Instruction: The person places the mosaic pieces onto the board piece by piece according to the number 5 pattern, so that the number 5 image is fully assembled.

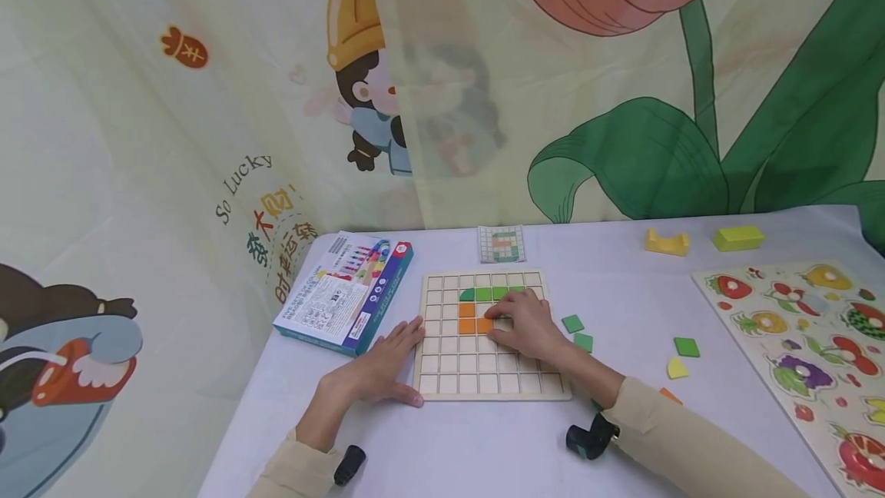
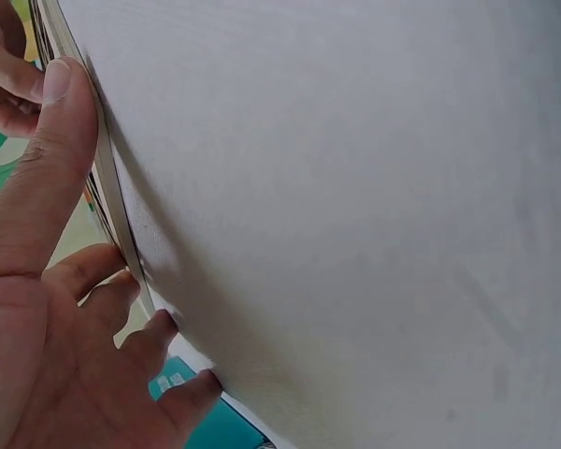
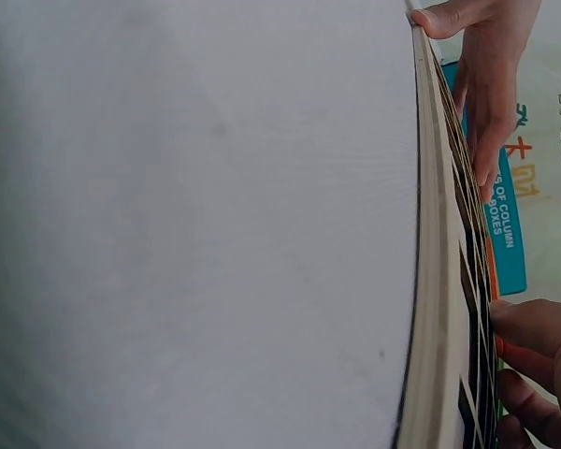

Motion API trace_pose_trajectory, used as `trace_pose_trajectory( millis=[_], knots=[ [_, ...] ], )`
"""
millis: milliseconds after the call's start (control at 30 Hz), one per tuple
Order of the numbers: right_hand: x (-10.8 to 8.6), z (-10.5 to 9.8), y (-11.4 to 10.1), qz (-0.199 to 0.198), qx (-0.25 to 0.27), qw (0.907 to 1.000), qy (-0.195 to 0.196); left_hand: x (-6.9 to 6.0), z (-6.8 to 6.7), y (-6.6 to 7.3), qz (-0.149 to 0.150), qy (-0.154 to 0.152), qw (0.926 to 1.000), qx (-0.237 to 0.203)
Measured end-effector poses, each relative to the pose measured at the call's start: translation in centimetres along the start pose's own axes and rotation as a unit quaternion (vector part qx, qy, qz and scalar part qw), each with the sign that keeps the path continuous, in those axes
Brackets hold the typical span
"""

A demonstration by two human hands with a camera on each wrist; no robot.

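A wooden grid board lies flat on the white-covered table. My left hand rests along its left edge, fingers spread; in the left wrist view the thumb touches the board's rim. My right hand is over the middle of the grid, its thumb and fingers pinching an orange tile at a cell; the hand partly covers that tile. Other orange tiles sit in cells beside it. Above them runs a row of green tiles, with a rounded green piece at its left end.
Behind the board lies a small patterned card. A teal and white box is at the left. Loose green tiles and a yellow piece lie to the right, near a fruit picture board. Yellow blocks stand at the back right.
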State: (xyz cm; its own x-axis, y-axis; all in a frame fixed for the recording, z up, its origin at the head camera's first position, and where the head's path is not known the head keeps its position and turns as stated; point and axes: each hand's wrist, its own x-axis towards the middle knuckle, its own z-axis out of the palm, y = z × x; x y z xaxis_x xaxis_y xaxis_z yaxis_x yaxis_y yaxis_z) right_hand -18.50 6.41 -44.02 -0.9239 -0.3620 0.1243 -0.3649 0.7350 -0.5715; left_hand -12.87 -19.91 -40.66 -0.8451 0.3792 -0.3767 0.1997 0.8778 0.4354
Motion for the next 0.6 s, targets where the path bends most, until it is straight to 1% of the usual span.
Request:
trace_pose_trajectory(
  millis=[233, 367, 467, 600],
  knots=[
    [0.1, 0.1, 0.1, 0.003, 0.004, 1.0, -0.004, -0.1, -0.2, 0.1, -0.003, -0.003, 1.0, 0.003],
    [0.2, -0.3, 0.4, 0.007, 0.026, 0.9994, -0.022, -0.1, -0.2, 0.0, -0.003, -0.006, 1.0, 0.001],
    [-0.1, -1.4, 1.1, 0.016, 0.057, 0.9976, -0.035, -0.1, -0.2, 0.0, -0.002, -0.007, 1.0, -0.001],
    [-1.0, -4.4, 3.0, 0.018, 0.075, 0.9963, -0.037, -0.1, -0.2, 0.1, -0.003, -0.008, 1.0, 0.002]
  ],
)
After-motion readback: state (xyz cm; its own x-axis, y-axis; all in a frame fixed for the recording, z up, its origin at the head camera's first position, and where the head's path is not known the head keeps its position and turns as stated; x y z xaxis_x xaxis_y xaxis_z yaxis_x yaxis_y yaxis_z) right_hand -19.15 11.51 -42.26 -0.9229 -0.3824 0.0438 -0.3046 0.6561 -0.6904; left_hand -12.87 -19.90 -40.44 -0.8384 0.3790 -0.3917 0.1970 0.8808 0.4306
